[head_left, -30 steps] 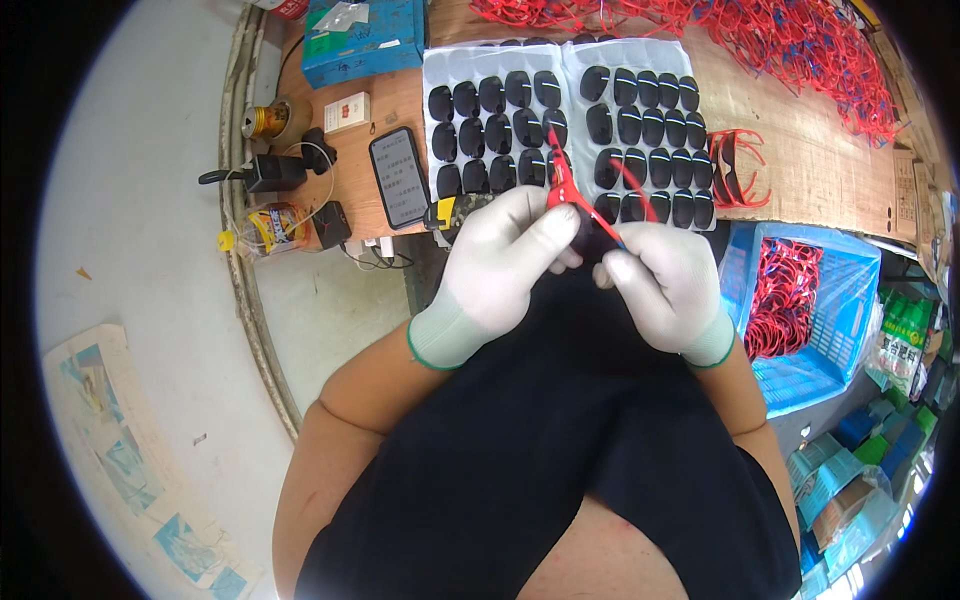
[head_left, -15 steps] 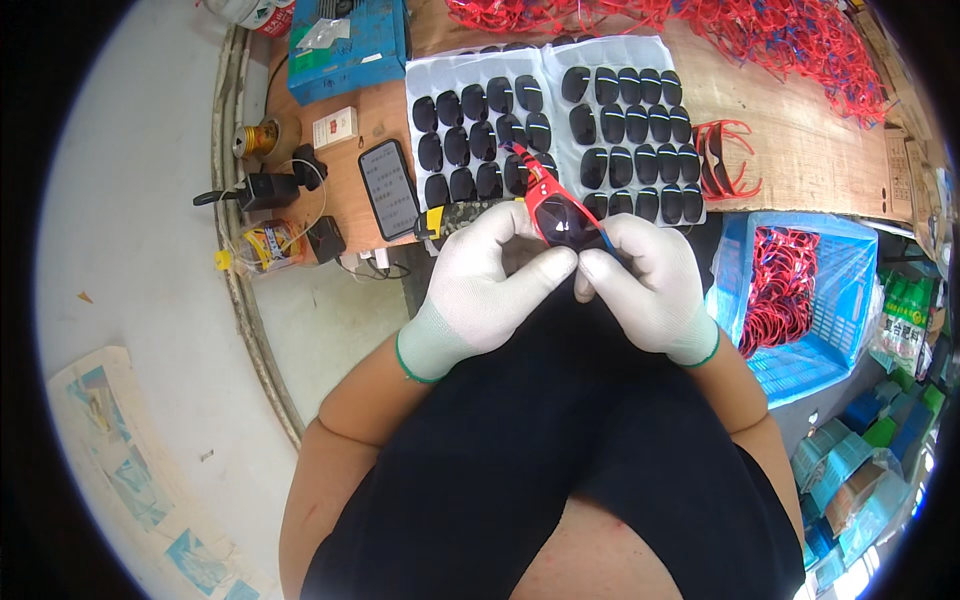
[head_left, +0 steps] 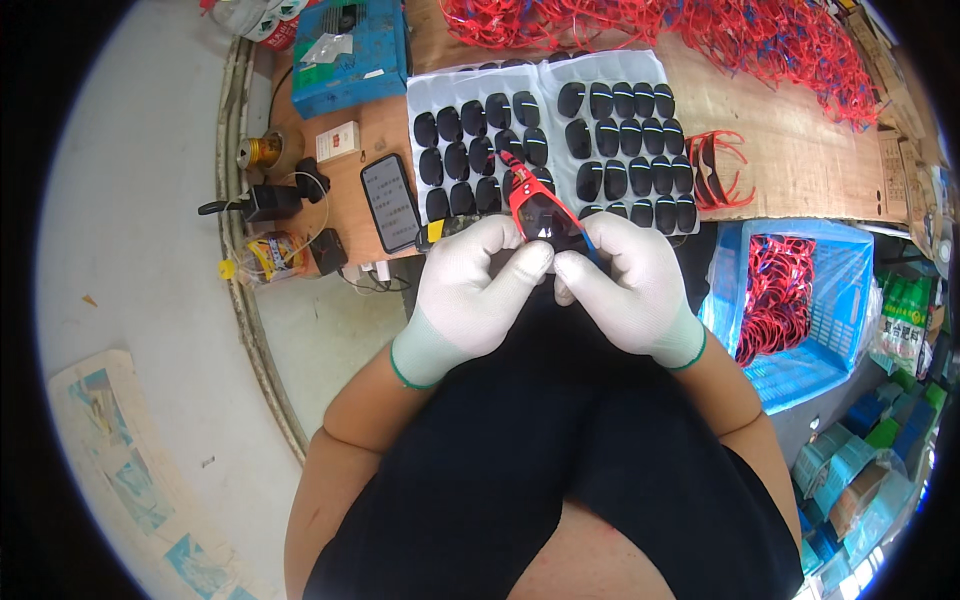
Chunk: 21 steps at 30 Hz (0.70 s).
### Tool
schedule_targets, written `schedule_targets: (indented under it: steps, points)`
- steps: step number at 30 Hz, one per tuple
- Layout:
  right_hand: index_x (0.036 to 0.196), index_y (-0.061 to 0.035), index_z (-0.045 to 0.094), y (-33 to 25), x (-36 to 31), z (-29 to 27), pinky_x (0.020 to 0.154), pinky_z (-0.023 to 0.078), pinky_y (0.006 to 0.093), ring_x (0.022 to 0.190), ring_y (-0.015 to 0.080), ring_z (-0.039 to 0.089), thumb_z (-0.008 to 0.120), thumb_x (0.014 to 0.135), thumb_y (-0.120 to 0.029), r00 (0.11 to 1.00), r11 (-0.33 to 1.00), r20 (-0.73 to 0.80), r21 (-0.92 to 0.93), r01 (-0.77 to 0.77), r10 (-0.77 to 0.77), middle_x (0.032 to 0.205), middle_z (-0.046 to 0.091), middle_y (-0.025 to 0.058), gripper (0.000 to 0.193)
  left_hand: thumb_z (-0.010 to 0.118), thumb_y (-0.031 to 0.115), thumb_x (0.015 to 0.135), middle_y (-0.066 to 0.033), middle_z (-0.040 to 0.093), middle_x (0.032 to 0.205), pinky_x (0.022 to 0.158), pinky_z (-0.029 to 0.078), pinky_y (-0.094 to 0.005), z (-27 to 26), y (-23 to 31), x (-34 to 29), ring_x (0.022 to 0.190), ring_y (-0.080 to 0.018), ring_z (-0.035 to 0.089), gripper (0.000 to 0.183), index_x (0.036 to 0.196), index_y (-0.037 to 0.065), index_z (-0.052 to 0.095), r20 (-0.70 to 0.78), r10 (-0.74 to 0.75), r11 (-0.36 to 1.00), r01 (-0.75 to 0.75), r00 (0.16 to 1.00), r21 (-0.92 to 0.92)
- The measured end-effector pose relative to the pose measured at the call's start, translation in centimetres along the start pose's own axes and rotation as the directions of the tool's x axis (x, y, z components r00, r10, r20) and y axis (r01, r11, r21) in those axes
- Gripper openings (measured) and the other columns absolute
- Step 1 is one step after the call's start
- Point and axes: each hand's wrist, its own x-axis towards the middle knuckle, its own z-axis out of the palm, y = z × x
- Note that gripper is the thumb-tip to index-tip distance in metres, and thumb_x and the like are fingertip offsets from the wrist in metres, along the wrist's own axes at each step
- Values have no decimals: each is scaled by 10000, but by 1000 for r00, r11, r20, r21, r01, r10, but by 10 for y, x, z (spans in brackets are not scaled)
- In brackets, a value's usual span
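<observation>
Between my two gloved hands is a red sunglasses frame (head_left: 523,184) with a dark lens (head_left: 549,225) in it. My left hand (head_left: 468,285), in a white knit glove, pinches the frame's left side with the thumb against the lens's lower edge. On the other side my right hand (head_left: 632,283) grips it likewise, thumb close to the left thumb, near a blue part of the frame. One red temple arm points away from me over the lens sheets. Just beyond, rows of dark lenses (head_left: 470,117) lie on a white padded sheet (head_left: 549,95).
Red sunglasses (head_left: 712,172) lie right of the sheet, and a tangled heap of red frames (head_left: 760,50) covers the far right. A blue crate (head_left: 835,300) of red frames stands below the table edge. At left are a phone (head_left: 389,204), a small white box (head_left: 338,141) and a blue case (head_left: 350,60).
Both hands and the sunglasses frame have shifted slightly left in the picture. The frame stays pinched between them, a little more tilted.
</observation>
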Motion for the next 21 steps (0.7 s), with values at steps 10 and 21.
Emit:
schedule_targets:
  steps: [10,21]
  points:
    - [779,2,559,6,-14,3,448,428,371,469,295,575,660,795,-16,896,817,-106,-467,337,-430,604,536,153,104,629,132,982,-54,681,781,651,525,-247,8,6,3,725,-85,653,168,912,-20,637,107,59,996,-53,992,-66]
    - [786,-12,588,-6,-11,-20,502,454,384,532,346,585,681,803,-95,931,874,133,-320,366,-341,643,553,165,126,539,242,1023,-93,698,857,726,527,-291,3,23,-18,773,-133,661,280,995,-19,635,155,-72,996,64,985,56]
